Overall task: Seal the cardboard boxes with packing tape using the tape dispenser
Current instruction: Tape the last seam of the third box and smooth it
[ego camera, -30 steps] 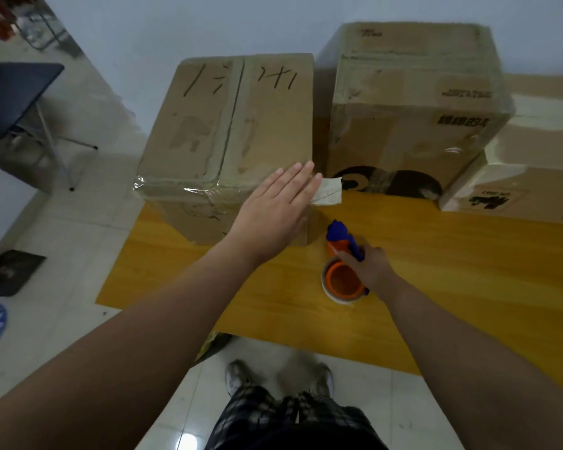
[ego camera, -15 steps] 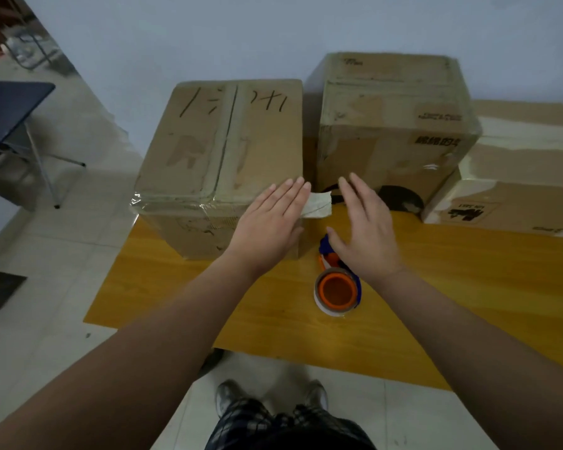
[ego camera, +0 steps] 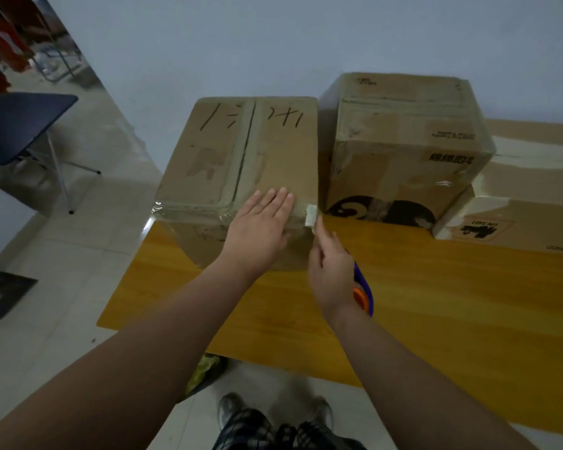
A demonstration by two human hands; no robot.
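Pale blue-grey wall (ego camera: 273,43) stood behind a yellow wooden desk (ego camera: 436,303), and light floor tiles (ego camera: 78,254) ran off to your left. Three boxes sat on that desk. Nearest you, at its left end, was the brown cardboard box with black handwritten marks (ego camera: 273,151) on its closed top flaps. A shiny strip of clear packing tape (ego camera: 189,211) ran along its front top edge.

Your left hand (ego camera: 257,232) lay flat over that edge, fingers straight and together, pressing down on the cardboard and holding nothing. Your right hand (ego camera: 330,274) was turned edge-on at the box's front right corner. Its fingers were stretched out, not curled, and a fingertip reached the loose whitish tape end (ego camera: 311,215) sticking out there. You could not tell whether the thumb pinched it.

Just behind your right wrist, the blue and orange tape dispenser (ego camera: 363,290) rested on the desk, mostly hidden and in neither hand.

Beside the marked box stood a taller taped cardboard box with black printing (ego camera: 403,151). A low, wide cardboard box with pale tape bands (ego camera: 527,196) lay to its right.

On the left you had a dark folding chair (ego camera: 20,125) and a black floor mat (ego camera: 4,295). Your grey shoes (ego camera: 231,409) showed below the desk edge.
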